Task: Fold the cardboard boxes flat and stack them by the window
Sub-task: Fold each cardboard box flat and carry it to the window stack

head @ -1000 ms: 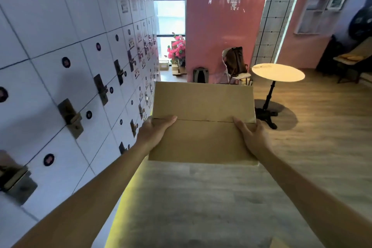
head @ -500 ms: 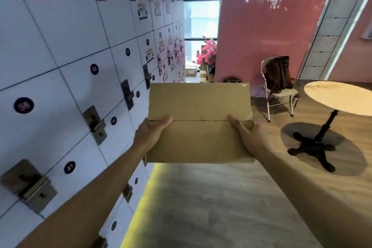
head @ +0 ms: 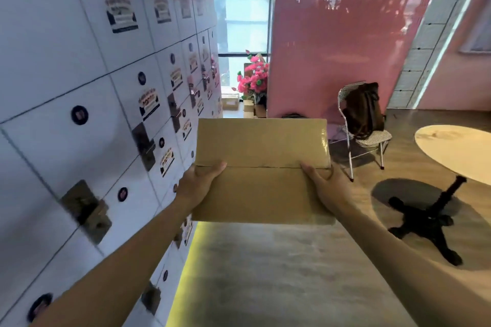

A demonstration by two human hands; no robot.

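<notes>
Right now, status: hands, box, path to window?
Left hand and right hand grip flattened cardboard box by its side edges. Box held level, off the floor. Window ahead; corridor floor shows no obstacle; chair stands off right.

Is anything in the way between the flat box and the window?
Nothing visible blocks the bare floor strip ahead of the flattened brown cardboard box. Pink flowers and small boxes stand by the window.
</notes>
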